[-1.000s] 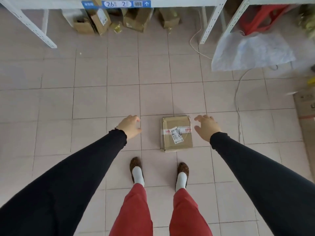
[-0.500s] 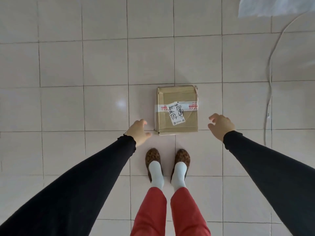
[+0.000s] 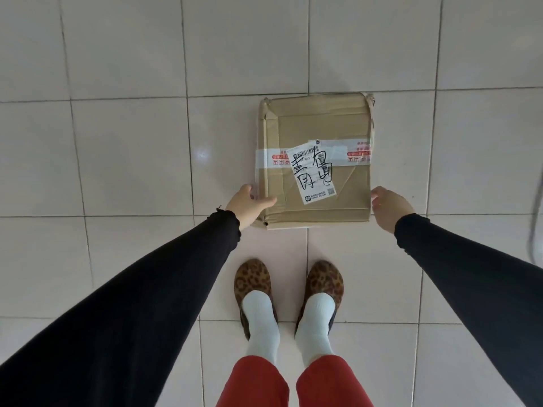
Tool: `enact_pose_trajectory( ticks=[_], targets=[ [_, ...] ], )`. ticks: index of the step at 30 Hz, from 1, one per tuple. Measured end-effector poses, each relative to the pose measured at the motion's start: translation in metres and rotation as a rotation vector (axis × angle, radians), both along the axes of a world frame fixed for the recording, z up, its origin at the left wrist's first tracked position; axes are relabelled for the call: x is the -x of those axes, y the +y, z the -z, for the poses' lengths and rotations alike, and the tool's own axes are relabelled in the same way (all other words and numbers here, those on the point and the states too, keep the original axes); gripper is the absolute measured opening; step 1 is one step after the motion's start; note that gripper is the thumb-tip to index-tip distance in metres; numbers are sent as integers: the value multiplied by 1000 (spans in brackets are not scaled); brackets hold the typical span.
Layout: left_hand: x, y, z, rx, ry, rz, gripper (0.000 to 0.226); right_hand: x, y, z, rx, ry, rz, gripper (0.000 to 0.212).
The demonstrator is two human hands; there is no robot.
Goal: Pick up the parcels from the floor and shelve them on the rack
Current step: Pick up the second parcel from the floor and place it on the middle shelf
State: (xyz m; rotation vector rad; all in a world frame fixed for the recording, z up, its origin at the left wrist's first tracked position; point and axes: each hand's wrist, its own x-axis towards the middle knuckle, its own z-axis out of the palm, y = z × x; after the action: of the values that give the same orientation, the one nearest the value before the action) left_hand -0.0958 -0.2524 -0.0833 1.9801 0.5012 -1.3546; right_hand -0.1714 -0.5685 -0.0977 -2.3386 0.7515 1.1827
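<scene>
A flat brown cardboard parcel [image 3: 316,160] lies on the tiled floor just ahead of my feet, sealed with clear tape and bearing a white label with handwriting. My left hand [image 3: 248,208] is at its near left corner, thumb resting on the top face and fingers along the left edge. My right hand [image 3: 389,208] is beside the near right corner, fingers curled and touching or almost touching the side. The parcel still rests flat on the floor. No rack is in view.
Pale floor tiles [image 3: 117,157] fill the view. My feet in leopard-print slippers [image 3: 289,292] stand close behind the parcel. A thin grey cable [image 3: 536,218] runs along the far right edge.
The view has tipped down and closer to the floor, so the rack and boxes left the frame. Both hands moved inward from beside the parcel to its near corners.
</scene>
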Motion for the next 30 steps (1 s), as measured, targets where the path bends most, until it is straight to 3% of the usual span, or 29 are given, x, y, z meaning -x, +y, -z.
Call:
enact_pose_trajectory(
  ticks=[3,5,7,10,18,24,30],
  targets=[
    [5,-1,5,63,49,-169,106,-3,7,-1,-71,-27,23,34],
    [6,2,-10,80,27,-255,90,-8,12,-16,-125,-55,76,34],
    [2,9,-41,95,2,-302,75,-18,17,-43,-169,-88,121,35],
    [-17,23,-113,128,-26,-336,72,-40,26,-104,-222,-113,147,38],
    [-129,60,-405,221,-191,-424,72,-159,49,-372,-308,-328,119,39],
    [-214,86,-656,335,-483,-427,70,-265,74,-622,-280,-577,2,42],
    [-267,100,-862,469,-806,-421,68,-333,96,-836,-163,-883,-171,40]
  ],
)
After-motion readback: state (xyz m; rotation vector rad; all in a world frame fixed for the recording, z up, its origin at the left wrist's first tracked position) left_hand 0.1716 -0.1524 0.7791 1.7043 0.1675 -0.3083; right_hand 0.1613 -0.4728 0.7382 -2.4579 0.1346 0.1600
